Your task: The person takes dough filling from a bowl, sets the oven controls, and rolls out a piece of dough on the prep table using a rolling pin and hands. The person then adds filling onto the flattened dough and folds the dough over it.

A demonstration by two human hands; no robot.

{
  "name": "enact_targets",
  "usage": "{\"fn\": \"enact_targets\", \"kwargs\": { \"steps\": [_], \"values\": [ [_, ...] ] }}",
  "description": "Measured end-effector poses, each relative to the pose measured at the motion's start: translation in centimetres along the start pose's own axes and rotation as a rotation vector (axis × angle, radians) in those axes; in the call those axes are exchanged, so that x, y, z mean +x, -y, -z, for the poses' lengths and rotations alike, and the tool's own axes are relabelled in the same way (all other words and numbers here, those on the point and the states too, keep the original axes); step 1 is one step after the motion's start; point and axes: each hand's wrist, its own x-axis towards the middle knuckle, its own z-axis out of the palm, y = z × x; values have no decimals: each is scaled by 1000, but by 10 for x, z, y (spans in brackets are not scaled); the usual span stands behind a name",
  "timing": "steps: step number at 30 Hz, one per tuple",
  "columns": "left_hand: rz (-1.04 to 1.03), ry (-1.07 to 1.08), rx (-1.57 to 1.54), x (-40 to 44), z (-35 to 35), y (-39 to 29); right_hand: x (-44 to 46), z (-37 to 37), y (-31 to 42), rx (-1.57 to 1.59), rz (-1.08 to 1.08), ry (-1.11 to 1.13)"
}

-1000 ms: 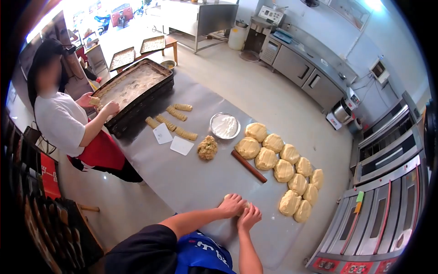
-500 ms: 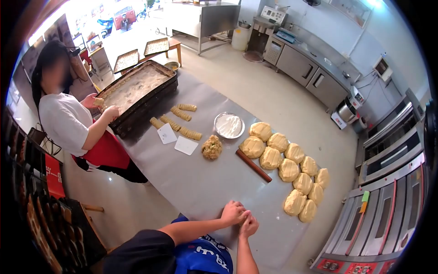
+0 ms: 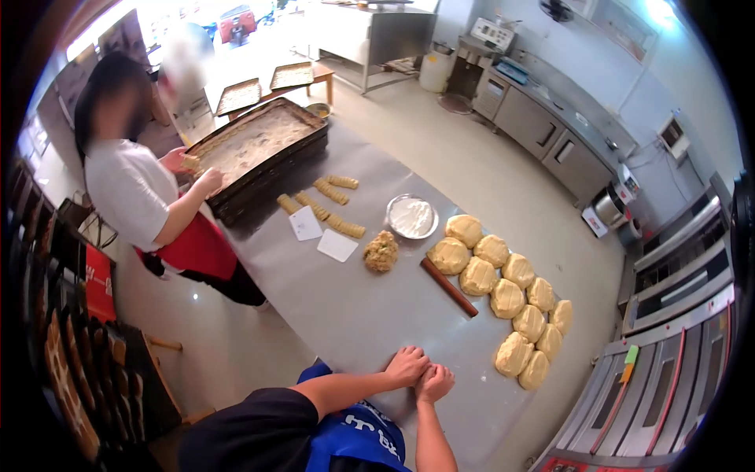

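Side by side on the metal table (image 3: 354,315), near its front edge, are my left hand (image 3: 407,366) and my right hand (image 3: 434,382). Both have curled fingers, and whatever lies under them is hidden. Beyond them a brown rolling pin (image 3: 449,288) lies at a slant, with several yellow dough mounds (image 3: 507,298) to its right. A lump of crumbly filling (image 3: 381,252) sits left of the pin, below a metal bowl of white powder (image 3: 412,216). Two white scrapers (image 3: 337,245) lie near several rows of sliced dough pieces (image 3: 311,205).
At the left, a co-worker in a white shirt (image 3: 130,185) holds dough pieces over a large dark tray (image 3: 259,141). Two smaller trays (image 3: 292,75) stand behind it. Racked trays (image 3: 79,385) are at lower left, and ovens (image 3: 668,354) line the right side.
The whole view has shifted, so the table things appear farther right. My hands stay together near the front edge, their curled fingers slightly rearranged. The co-worker's hands remain at the large tray.
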Motion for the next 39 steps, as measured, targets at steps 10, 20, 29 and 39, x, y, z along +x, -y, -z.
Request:
{"fn": "enact_targets", "kwargs": {
  "steps": [10,20,29,39],
  "values": [
    [-5,37,-156,-4,2,8,-3,6,13,67,-27,-23],
    [-40,134,-180,-4,-3,14,-6,1,6,3,-24,-34],
    [-148,225,-90,-2,-9,24,-7,5,13,6,15,-75],
    [505,490,-428,53,-7,-5,19,0,-3,107,-292,235]
  ]
}}
